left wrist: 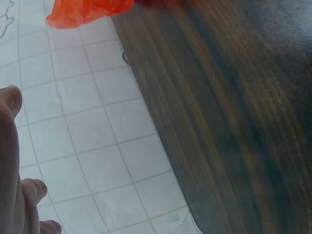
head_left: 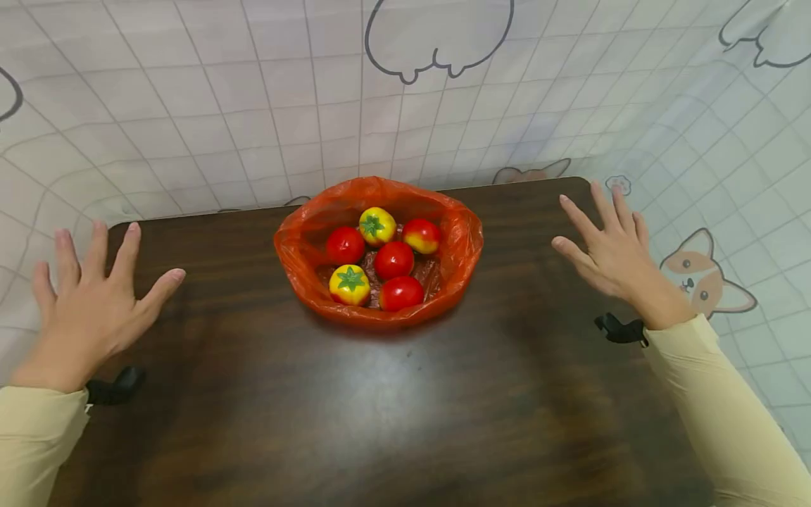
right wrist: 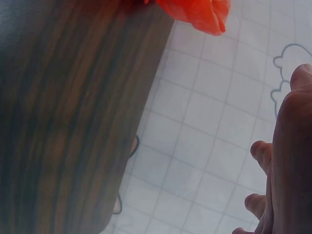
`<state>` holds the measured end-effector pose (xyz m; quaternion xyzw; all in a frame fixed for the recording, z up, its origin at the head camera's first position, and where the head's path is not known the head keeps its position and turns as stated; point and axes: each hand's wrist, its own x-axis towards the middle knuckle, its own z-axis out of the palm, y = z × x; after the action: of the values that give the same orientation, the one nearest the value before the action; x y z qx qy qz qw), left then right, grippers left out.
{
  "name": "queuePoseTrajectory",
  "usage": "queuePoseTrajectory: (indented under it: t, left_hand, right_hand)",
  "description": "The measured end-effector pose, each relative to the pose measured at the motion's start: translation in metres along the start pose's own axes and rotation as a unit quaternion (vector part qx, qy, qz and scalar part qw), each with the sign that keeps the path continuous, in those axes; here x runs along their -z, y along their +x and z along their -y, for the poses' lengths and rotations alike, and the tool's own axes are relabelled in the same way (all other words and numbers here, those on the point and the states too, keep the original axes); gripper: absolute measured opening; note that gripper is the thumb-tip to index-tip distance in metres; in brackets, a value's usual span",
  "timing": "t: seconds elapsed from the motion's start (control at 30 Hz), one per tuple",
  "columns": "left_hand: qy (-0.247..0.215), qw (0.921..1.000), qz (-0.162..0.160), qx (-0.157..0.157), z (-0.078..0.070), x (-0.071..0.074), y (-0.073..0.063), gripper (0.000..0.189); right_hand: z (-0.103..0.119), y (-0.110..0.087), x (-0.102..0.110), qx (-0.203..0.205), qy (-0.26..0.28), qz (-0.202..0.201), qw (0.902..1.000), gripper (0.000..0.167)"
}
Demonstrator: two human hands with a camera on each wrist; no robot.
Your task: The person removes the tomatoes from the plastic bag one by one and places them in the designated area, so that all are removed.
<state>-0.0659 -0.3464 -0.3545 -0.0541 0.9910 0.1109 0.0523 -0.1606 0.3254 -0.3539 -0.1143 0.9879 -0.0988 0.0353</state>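
Observation:
A red plastic bag stands on the table with its mouth spread wide. Inside it lie several toy tomatoes, some red like the middle one, others yellow with a green leaf mark like the front left one. To the left of the bag, my left hand hovers with fingers spread, holding nothing. On the other side my right hand is likewise spread, apart from the bag. Each wrist view catches only a corner of the bag and part of the hand.
The dark wood-grain table has rounded far corners. Behind it and along both sides hangs a white grid-patterned cloth with cartoon dog drawings. A black strap piece shows at the right wrist, another at the left.

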Motion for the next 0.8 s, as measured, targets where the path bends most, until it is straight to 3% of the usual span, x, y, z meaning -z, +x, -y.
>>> queuePoseTrajectory:
  t: [0.3,0.8]
  left_hand:
    - [-0.001,0.9999,-0.002,-0.013,-0.013,0.004,0.012,0.092]
    - [-0.027,0.9989,-0.023,-0.032,-0.034,-0.007,0.032,0.092]
  right_hand:
    - [0.017,0.020,-0.002,0.022,0.024,-0.006,0.9995,0.075]
    - [0.039,0.040,-0.016,0.037,0.050,-0.027,0.9977,0.080]
